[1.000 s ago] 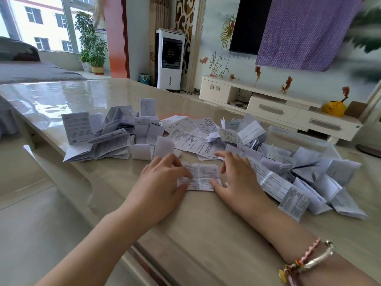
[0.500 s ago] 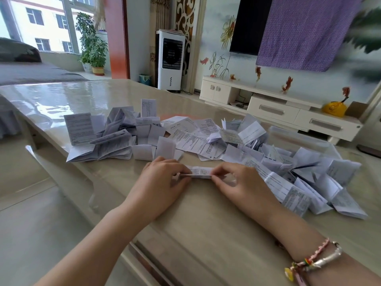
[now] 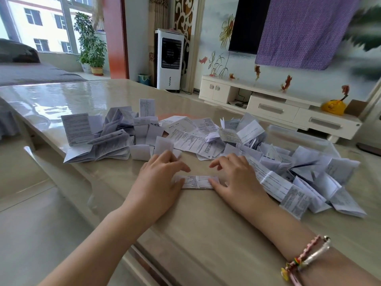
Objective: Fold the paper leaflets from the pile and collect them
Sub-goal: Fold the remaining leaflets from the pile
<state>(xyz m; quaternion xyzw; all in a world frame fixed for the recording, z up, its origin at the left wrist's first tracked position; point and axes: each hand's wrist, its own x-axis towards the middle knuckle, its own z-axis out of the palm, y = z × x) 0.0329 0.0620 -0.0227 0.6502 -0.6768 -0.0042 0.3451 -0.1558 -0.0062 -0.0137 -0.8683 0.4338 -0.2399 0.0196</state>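
A folded leaflet (image 3: 197, 182), now a narrow strip, lies flat on the glossy table (image 3: 206, 234) near its front edge, between the two hands. Left hand (image 3: 158, 180) rests on the strip's left end, fingers loosely spread, thumb pressing the paper down. Right hand (image 3: 233, 178) does likewise at the right end, thumb flat on the paper, other fingers relaxed above the table. Neither hand grips. Behind and to the right sprawls the pile of leaflets (image 3: 257, 153). Bracelets (image 3: 305, 259) sit on the right wrist.
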